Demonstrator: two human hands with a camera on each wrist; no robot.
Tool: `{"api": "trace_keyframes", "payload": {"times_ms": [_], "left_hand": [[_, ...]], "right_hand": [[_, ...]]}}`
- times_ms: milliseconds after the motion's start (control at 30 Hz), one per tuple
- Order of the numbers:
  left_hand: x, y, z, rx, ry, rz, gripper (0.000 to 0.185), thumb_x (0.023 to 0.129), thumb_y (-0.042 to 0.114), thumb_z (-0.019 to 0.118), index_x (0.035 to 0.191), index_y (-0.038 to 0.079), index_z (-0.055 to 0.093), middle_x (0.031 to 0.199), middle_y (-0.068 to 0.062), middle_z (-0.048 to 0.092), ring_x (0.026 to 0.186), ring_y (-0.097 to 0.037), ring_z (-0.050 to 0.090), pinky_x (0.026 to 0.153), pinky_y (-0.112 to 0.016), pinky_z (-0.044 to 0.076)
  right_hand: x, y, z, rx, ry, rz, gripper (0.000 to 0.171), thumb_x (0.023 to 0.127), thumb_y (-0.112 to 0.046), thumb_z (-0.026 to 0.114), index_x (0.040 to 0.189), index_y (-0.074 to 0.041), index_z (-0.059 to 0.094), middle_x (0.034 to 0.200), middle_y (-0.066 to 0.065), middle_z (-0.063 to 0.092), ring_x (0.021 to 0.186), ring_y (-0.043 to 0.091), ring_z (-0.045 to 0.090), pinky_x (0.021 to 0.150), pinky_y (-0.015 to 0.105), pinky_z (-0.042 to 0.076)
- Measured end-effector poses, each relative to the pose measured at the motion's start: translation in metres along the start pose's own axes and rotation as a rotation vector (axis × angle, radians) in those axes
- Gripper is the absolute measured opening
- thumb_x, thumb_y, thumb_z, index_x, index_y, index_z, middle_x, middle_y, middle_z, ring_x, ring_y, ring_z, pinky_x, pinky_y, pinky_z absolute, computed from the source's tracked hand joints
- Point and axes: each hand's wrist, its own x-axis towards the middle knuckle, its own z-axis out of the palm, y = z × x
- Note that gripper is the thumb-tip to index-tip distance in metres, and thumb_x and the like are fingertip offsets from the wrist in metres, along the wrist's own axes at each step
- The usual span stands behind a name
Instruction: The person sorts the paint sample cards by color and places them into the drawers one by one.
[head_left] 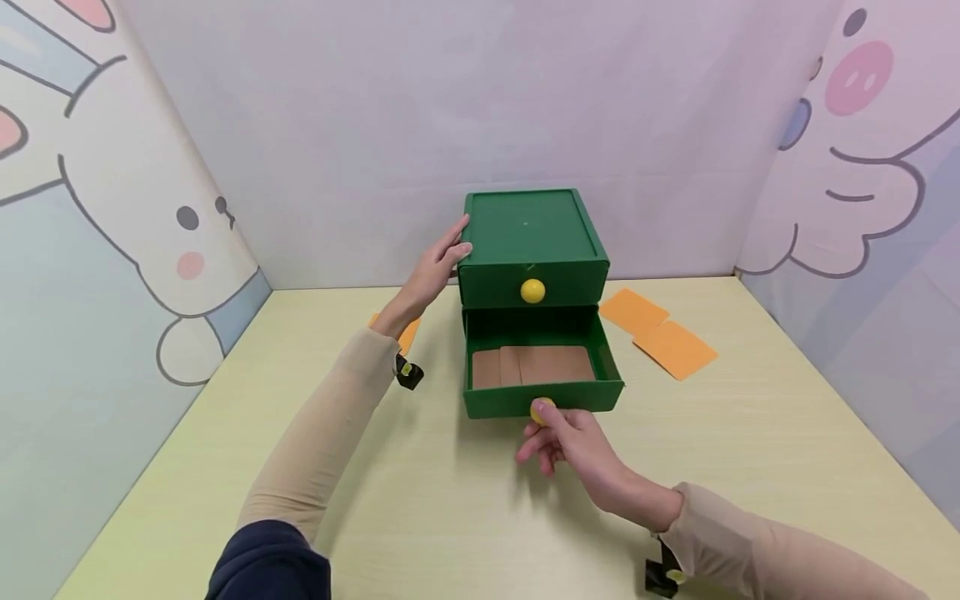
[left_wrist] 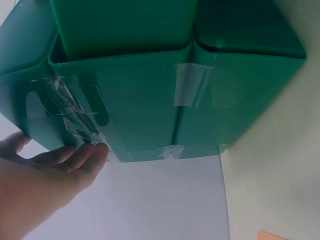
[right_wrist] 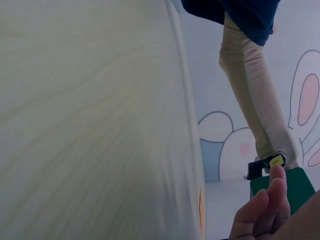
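Pale yellow-green wood-grain table (head_left: 750, 467) fills the lower field. Enclosed on three sides by panels. Back wall (head_left: 450, 100): plain, pale lilac-white. Left wall (head_left: 90, 250): cartoon rabbit, pink cheek, pale blue band below. Right wall (head_left: 862, 167): cartoon figure with pink spot and wing-like outlines. Light soft and even; faint shadows on the tabletop.
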Motion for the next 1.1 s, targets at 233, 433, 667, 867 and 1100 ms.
{"api": "trace_keyframes", "payload": {"times_ms": [233,433,667,867,1100], "left_hand": [[0.001,0.001,-0.001,-0.001,0.004,0.004,0.057,0.102,0.040,0.038,0.155,0.035,0.017,0.163,0.004,0.014,0.150,-0.018,0.020,0.114,-0.051,0.033],[0.000,0.001,0.000,0.009,0.009,0.003,0.058,0.102,0.039,0.039,0.155,0.032,0.017,0.163,0.003,0.016,0.149,-0.018,0.022,0.113,-0.049,0.035],[0.000,0.000,0.000,0.011,0.004,0.006,0.057,0.102,0.038,0.039,0.155,0.032,0.018,0.163,0.003,0.016,0.149,-0.019,0.021,0.113,-0.049,0.034],[0.000,-0.001,0.000,0.010,0.002,0.007,0.058,0.102,0.039,0.039,0.155,0.033,0.018,0.163,0.004,0.015,0.149,-0.018,0.021,0.114,-0.048,0.034],[0.000,0.000,0.001,0.010,0.008,0.010,0.058,0.101,0.039,0.040,0.155,0.032,0.018,0.163,0.004,0.015,0.149,-0.019,0.022,0.114,-0.049,0.034]], "right_hand": [[0.005,-0.001,0.002,-0.005,0.045,-0.042,0.057,0.099,-0.048,0.047,0.095,0.009,0.056,0.072,0.008,0.073,0.051,0.016,0.053,0.058,0.029,0.050],[0.012,-0.001,0.004,0.003,0.070,-0.043,0.057,0.099,-0.047,0.047,0.095,0.009,0.056,0.071,0.007,0.073,0.050,0.016,0.052,0.058,0.028,0.049],[0.024,-0.001,0.003,0.015,0.094,-0.045,0.056,0.099,-0.047,0.046,0.093,0.007,0.058,0.070,0.007,0.072,0.049,0.017,0.052,0.056,0.028,0.049],[0.035,-0.003,0.002,0.017,0.113,-0.061,0.056,0.099,-0.049,0.045,0.092,0.006,0.058,0.069,0.006,0.072,0.049,0.017,0.052,0.057,0.028,0.049],[0.050,-0.008,0.000,0.011,0.126,-0.055,0.052,0.101,-0.046,0.044,0.091,0.003,0.059,0.070,0.004,0.073,0.049,0.017,0.052,0.058,0.027,0.048]]}}
